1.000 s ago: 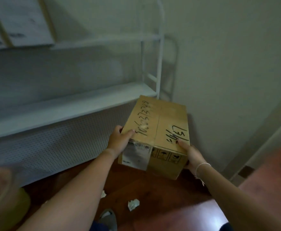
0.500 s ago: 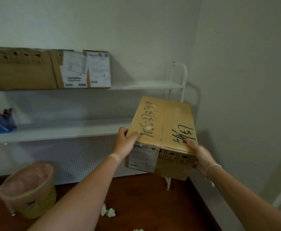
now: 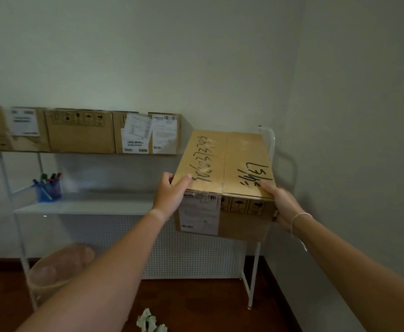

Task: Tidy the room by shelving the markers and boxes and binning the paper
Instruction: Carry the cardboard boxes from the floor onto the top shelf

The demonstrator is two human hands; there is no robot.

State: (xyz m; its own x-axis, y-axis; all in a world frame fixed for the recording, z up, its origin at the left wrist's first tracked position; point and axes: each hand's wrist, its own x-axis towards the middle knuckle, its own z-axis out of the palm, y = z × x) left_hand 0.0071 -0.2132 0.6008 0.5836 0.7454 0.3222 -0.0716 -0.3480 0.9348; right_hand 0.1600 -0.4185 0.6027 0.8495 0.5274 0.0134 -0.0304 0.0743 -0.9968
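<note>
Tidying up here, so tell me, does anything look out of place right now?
Yes: crumpled paper lies on the floor, not in the bin. One box, in both hands, isn't shelved yet.

I see a tan cardboard box (image 3: 227,168) scrawled with black marker, a white perforated shelf panel (image 3: 184,250), a blue marker cup (image 3: 49,191), dark reddish-brown floor (image 3: 208,307).

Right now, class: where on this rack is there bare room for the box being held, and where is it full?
Top shelf: free only at its right end, between the row of boxes and the end rail. Lower shelf: bare from the marker cup rightward. Both hands hold the box.
</note>
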